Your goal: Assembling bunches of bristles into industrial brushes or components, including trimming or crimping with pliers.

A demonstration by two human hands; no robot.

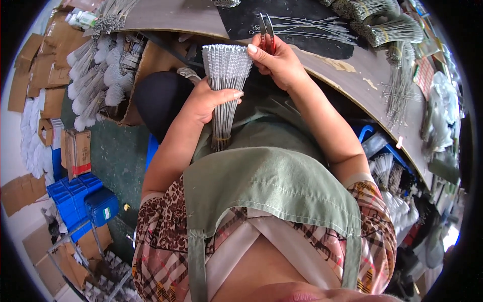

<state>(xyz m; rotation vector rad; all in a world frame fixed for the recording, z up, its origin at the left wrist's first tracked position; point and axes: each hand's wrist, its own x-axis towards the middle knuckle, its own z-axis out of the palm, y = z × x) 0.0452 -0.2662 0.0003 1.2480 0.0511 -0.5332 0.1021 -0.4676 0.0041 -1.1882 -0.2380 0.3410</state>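
My left hand (207, 99) grips a fanned bundle of thin wire brushes (225, 75) around its middle, held upright over my green apron (266, 176). A rubber band ties the bundle near its lower end. My right hand (279, 61) holds red-handled pliers (267, 31), whose jaws point up over the workbench. The thumb of that hand rests against the top right edge of the fanned brush tips.
A curved wooden workbench (362, 75) holds a dark mat, loose wires (312, 27) and tied brush bundles (387, 27). White brushes (95, 80) lie in a box at left. Cardboard pieces, blue crates (75, 194) and a blue jug (102, 205) stand on the floor at left.
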